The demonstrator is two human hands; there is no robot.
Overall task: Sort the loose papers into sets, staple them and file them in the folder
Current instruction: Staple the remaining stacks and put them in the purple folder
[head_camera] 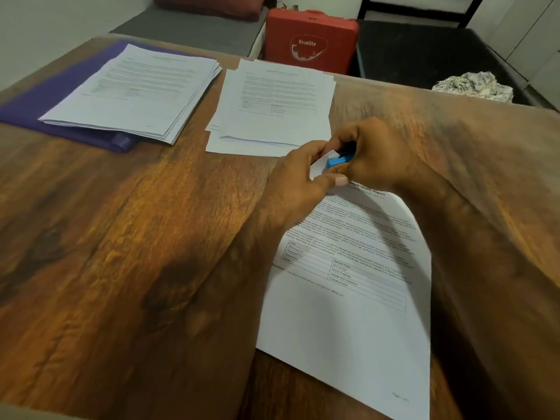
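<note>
**A:** Start at the left. What's filed?

**B:** A flat purple plastic folder [36, 104] lies open on the far left of the brown wooden table [121, 237]. A neat stack of white printed sheets [133, 92] rests on it. I can't tell whether those sheets are stapled.

**A:** And beside that?

**B:** Just right of the folder, flat on the wood, there's a looser fanned pile of white printed pages [272, 110]. Its edges are uneven, so I'd judge it sorted but not yet bound.

**A:** The hands?

**B:** The left hand [300, 174] is curled, pinching the top corner of the white "Sample Health Report" set [348, 298] between thumb and fingers. That set lies nearest the person, its corner lifted and the rest on the table. The right hand [372, 156] is wrapped round a small blue stapler [341, 159], whose mouth sits over that same corner.

**A:** So, stapling?

**B:** It looks that way, though I can't see whether a staple has gone in.

**A:** Anything further right?

**B:** A red hard case [309, 40] stands behind the table and a crumpled ball of printed paper [475, 86] lies far right; neither is in use.

**A:** What's left?

**B:** Finishing this set, binding the middle pile and filing both, I'd say roughly midway.
</note>
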